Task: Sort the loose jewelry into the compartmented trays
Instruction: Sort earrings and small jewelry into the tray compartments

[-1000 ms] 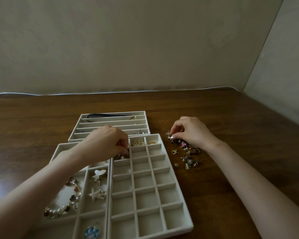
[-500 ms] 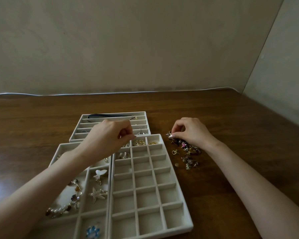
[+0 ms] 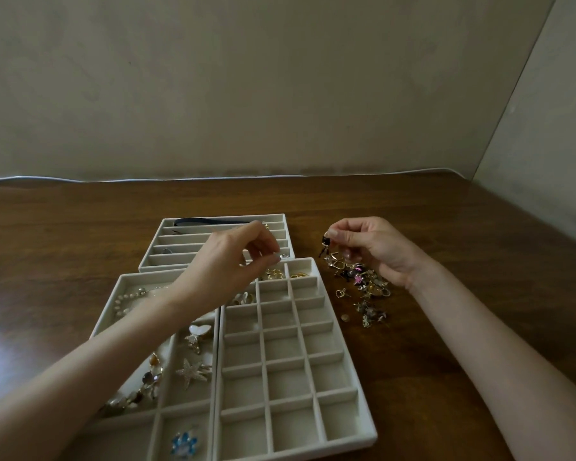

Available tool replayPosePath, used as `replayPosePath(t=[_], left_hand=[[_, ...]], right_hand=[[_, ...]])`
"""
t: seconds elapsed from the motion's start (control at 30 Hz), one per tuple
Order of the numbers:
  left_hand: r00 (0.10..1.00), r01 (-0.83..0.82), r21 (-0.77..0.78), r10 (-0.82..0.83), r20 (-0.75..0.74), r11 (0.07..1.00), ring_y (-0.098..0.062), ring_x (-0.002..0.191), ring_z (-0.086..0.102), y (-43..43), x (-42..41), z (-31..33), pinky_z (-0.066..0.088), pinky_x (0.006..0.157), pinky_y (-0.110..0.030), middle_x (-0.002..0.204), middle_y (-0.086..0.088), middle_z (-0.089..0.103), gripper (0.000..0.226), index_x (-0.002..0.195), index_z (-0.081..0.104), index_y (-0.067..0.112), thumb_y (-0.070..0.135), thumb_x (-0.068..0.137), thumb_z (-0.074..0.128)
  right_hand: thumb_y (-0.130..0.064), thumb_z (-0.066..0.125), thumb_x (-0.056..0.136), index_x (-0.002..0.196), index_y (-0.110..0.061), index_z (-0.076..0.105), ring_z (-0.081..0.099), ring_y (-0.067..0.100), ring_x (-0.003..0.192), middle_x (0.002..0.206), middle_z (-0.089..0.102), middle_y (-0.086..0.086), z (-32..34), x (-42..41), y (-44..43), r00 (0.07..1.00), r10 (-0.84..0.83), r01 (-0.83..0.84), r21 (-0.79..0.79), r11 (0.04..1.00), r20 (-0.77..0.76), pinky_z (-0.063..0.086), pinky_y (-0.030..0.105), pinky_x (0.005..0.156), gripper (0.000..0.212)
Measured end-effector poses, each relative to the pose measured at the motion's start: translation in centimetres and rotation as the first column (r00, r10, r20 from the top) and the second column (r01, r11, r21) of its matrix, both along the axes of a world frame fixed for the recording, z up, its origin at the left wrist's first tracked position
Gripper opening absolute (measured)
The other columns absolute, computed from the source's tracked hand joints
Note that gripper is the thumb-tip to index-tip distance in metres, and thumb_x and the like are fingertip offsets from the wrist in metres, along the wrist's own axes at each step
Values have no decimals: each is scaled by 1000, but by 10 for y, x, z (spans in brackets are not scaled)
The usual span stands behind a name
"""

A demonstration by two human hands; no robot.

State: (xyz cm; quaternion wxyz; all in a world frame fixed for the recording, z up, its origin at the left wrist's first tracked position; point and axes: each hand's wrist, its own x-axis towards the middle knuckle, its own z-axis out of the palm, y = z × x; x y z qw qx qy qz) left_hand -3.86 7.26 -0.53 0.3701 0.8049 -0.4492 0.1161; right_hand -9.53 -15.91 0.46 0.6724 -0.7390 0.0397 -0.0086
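Note:
Three cream trays lie on the wooden table: a small-grid tray (image 3: 313, 361), a large-compartment tray (image 3: 113, 294) left of it, and a long-slot tray (image 3: 220, 241) behind. The loose jewelry pile (image 3: 363, 284) sits right of the grid tray. My right hand (image 3: 373, 247) pinches a small black-and-gold earring (image 3: 325, 244), held just above the pile's far end. My left hand (image 3: 226, 264) hovers over the grid tray's far-left corner with thumb and forefinger pinched together; I see nothing between them. Gold pieces (image 3: 275, 273) lie in the grid tray's top cells.
The left tray holds a pearl strand (image 3: 127, 299), a beaded bracelet (image 3: 147, 384), a butterfly clip (image 3: 198, 332), a starfish brooch (image 3: 193, 371) and a blue flower piece (image 3: 183, 444). A dark ribbon (image 3: 207, 222) lies in the back tray. Walls stand behind and to the right.
My left hand rose out of the grid tray's upper-left cells and moved right. My right hand lifted a black-and-gold earring off the pile.

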Motion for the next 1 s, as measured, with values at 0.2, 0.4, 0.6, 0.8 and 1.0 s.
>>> replayPosePath(t=[0.2,0.4,0.6,0.8,1.0], left_hand=[[991,4,-41,-9,-135,999,-1,77,59,-6,-5,-2,46,66,-13,82,9,64,14,86,58,23,14,83,68],[967,-18,-102,-9,-253,995,-6,78,61,-13,-1,-1,46,65,-16,88,3,67,12,90,60,17,19,82,68],[951,36,-70,-56,-305,997,-4,79,62,-21,-3,2,48,65,-14,87,6,67,21,92,60,17,25,77,72],[965,-4,-103,-24,-262,995,-3,72,61,-20,-3,1,46,61,-12,79,6,66,25,89,61,17,25,72,77],[967,-6,-51,-7,-256,999,-4,67,58,-12,3,-3,42,59,-12,76,6,65,13,89,65,16,20,79,72]], right_hand=[[-14,64,84,83,-12,67,52,3,54,62,66,-9,-3,0,12,997,76,-76,-118,990,-2,43,16,53,4],[-17,67,83,84,-11,68,50,4,55,66,68,-8,-2,-2,19,997,78,-76,-157,985,11,42,14,53,6],[-23,70,75,80,-14,69,49,5,56,65,66,-6,-5,0,27,993,116,-113,-88,990,31,39,14,51,10],[-22,68,76,83,-12,69,50,5,57,69,67,-4,-9,1,32,986,153,-149,-63,987,60,40,14,51,12],[-21,64,82,98,-6,68,51,9,56,82,73,5,-7,2,23,991,82,-68,-120,990,110,41,16,50,22]])
